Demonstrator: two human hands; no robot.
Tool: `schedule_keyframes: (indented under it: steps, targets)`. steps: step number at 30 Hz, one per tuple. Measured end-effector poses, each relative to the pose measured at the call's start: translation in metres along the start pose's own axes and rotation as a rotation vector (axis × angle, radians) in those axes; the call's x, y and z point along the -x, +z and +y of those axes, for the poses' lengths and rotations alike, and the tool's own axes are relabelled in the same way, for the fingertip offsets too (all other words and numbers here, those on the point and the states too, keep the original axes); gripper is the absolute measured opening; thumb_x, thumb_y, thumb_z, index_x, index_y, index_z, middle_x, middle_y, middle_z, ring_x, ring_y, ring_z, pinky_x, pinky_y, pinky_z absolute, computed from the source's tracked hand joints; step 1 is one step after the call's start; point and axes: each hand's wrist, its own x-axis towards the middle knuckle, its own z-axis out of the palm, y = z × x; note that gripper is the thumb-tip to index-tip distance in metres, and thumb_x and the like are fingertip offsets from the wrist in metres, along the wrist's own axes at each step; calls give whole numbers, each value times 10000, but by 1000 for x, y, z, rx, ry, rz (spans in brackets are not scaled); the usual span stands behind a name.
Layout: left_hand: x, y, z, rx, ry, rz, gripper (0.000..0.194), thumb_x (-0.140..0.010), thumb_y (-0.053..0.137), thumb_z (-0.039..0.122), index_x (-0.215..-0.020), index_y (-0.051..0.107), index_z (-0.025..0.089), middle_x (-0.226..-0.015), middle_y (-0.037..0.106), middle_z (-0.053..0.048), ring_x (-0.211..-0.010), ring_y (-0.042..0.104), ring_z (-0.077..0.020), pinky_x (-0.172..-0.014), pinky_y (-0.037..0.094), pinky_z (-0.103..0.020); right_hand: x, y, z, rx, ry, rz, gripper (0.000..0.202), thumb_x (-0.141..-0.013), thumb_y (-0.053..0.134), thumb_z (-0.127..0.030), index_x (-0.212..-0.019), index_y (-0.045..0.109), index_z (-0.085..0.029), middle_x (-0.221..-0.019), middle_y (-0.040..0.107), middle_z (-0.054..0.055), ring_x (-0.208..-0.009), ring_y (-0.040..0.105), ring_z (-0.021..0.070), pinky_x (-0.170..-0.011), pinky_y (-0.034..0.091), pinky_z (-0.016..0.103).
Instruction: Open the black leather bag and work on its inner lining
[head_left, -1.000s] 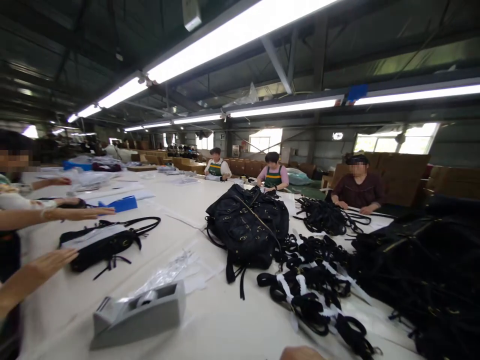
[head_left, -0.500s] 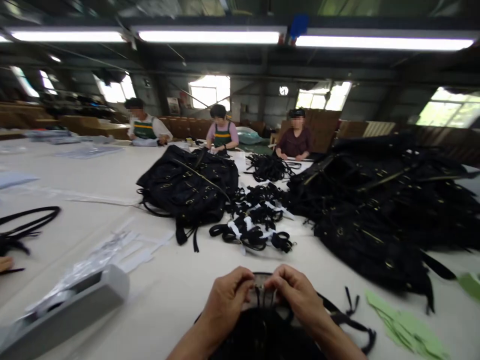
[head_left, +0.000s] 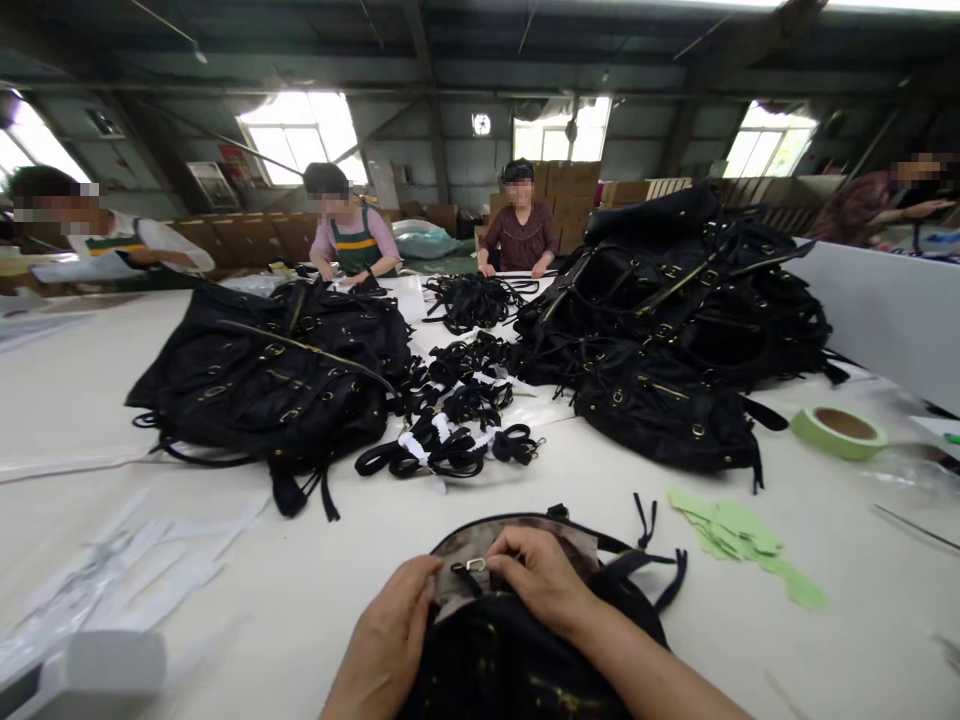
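Observation:
An open black bag with a light patterned lining lies at the table's near edge. My left hand grips the left side of its opening, thumb and fingers pressed together. At the lining, my right hand pinches beside a small gold clip on a short black strap; whether the fingertips hold the clip's end is hard to tell. Black straps trail from the bag's right side.
Black bags are piled left and more right, with bundled straps between. Green paper pieces and a green tape roll lie right. Plastic and a grey dispenser are left. Several people work beyond.
The view has turned right. My hands have moved apart, the left one now lower on the bag's edge, and the gold clip and lining show more clearly.

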Motion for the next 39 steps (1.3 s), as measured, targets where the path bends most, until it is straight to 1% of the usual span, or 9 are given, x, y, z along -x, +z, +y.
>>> schedule_keyframes:
  steps: [3, 5, 10, 16, 21, 25, 28, 32, 39]
  targets:
    - [-20, -10, 4, -362, 110, -91, 445, -886, 279, 50, -1214, 518, 232, -1235, 558, -75, -1066, 585, -192, -871, 502, -308, -1, 3, 2, 0, -6, -16, 119, -805, 591, -132, -729, 675, -168, -708, 655, -9, -696, 593, 147, -659, 418, 229]
    - [-36, -17, 12, -529, 165, -159, 490, -847, 309, 2, -1185, 548, 264, -1192, 566, -78, -1005, 597, -228, -813, 504, -344, -1, 4, 3, 1, -6, -11, 116, -806, 596, -134, -729, 675, -167, -711, 656, -8, -698, 592, 149, -663, 416, 231]
    - [-65, -19, 26, -626, 351, -288, 333, -880, 426, 70, -1085, 581, 282, -1029, 590, -46, -851, 598, -216, -728, 485, -320, -1, 3, 4, -29, -8, 1, 127, -796, 595, -99, -721, 677, -161, -713, 661, -12, -701, 592, 143, -670, 412, 226]
    - [-78, -16, 18, -708, 453, -417, 233, -860, 466, 45, -935, 629, 192, -1014, 622, -69, -860, 612, -231, -749, 492, -337, 1, 3, 7, -95, -2, 14, 119, -790, 617, -104, -740, 705, -166, -708, 674, -15, -698, 601, 142, -664, 413, 221]
    - [-83, -34, 28, -713, 343, -373, 255, -875, 446, 58, -896, 657, 199, -986, 664, -61, -897, 632, -237, -752, 472, -330, -3, 1, 6, -174, 11, 94, 120, -783, 620, -133, -747, 728, -171, -719, 699, -4, -692, 625, 151, -663, 439, 226]
    - [-83, -52, 56, -670, 128, -215, 283, -953, 381, 243, -915, 662, 236, -909, 695, -39, -890, 654, -233, -699, 450, -319, -17, -3, -4, -234, -3, 217, 110, -799, 634, -210, -785, 740, -186, -773, 719, 3, -742, 640, 162, -708, 453, 238]
    - [-82, -56, 80, -643, 47, -164, 286, -932, 403, 306, -837, 667, 253, -844, 707, -20, -841, 665, -233, -659, 420, -316, -28, -2, -12, -279, -24, 224, 102, -782, 657, -254, -779, 745, -202, -763, 719, -5, -741, 639, 163, -710, 452, 242]
    - [-83, -57, 99, -637, -12, -159, 290, -895, 426, 310, -746, 665, 241, -780, 711, -39, -770, 670, -263, -587, 372, -324, -36, 5, -14, -361, 4, 243, 128, -760, 650, -276, -719, 723, -179, -701, 696, 5, -685, 620, 162, -662, 455, 244]
    - [-87, -54, 108, -671, 15, -171, 302, -906, 384, 269, -791, 657, 215, -842, 710, -70, -824, 672, -293, -617, 406, -348, -36, 13, -15, -501, 81, 282, 231, -754, 634, -382, -720, 654, -154, -609, 634, -3, -568, 597, 144, -575, 450, 237]
